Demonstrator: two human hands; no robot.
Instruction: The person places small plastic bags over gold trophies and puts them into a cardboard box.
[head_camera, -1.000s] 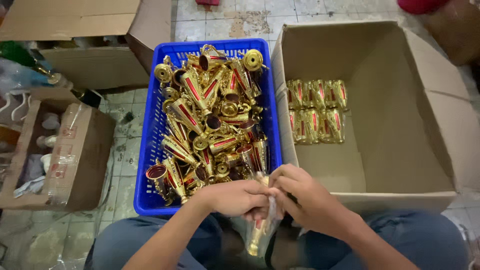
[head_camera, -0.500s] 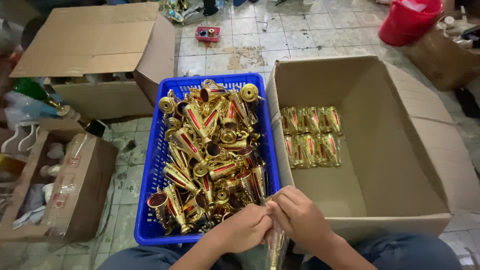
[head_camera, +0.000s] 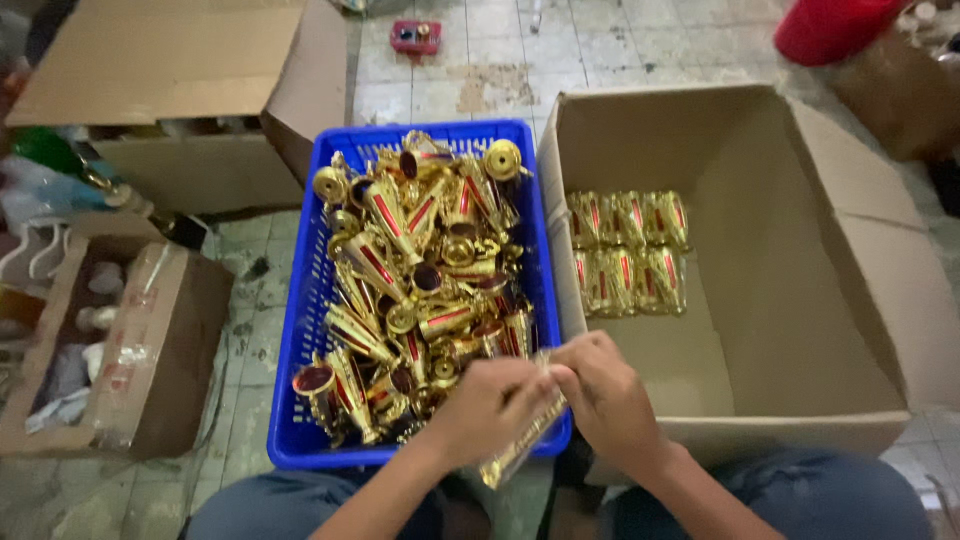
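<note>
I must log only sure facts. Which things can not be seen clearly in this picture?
- Head view: gold piece in clear wrap, mostly covered by left hand and right hand.
- Blue crate: lower pieces buried.
- Red container: cut by top edge.

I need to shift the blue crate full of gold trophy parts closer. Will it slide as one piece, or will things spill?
The blue crate looks like rigid plastic, so it should probably slide in one piece. The gold trophy parts are heaped loosely above its rim, so a jerk would likely topple some out. They look like thin, shiny plastic: probably light, slippery and apt to roll.
</note>
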